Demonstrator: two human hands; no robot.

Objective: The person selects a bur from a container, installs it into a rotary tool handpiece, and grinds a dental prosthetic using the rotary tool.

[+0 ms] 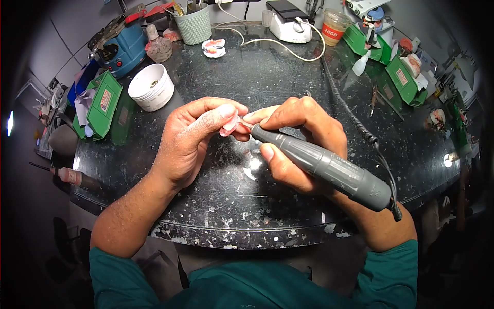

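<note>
Dusted with pale powder, my left hand point(188, 136) pinches a small pink denture piece point(230, 125) between thumb and fingers. My right hand point(306, 139) is wrapped round a dark grey rotary handpiece point(324, 167), its nose pointing left at the pink piece. The tip of the handpiece is close to the piece; whether it touches is too small to tell. From the back end of the handpiece a coiled black cord point(350, 110) runs up and away to the rear of the bench. Both hands are above the bench, near its middle.
The dark, speckled bench point(216, 206) curves round in front of me. A white tub point(152, 87) and green bin point(100, 105) stand left. Behind are a dental model point(213, 48), a pen basket point(194, 24) and a white control box point(289, 28). A cup point(335, 28) and green bins point(405, 80) stand right.
</note>
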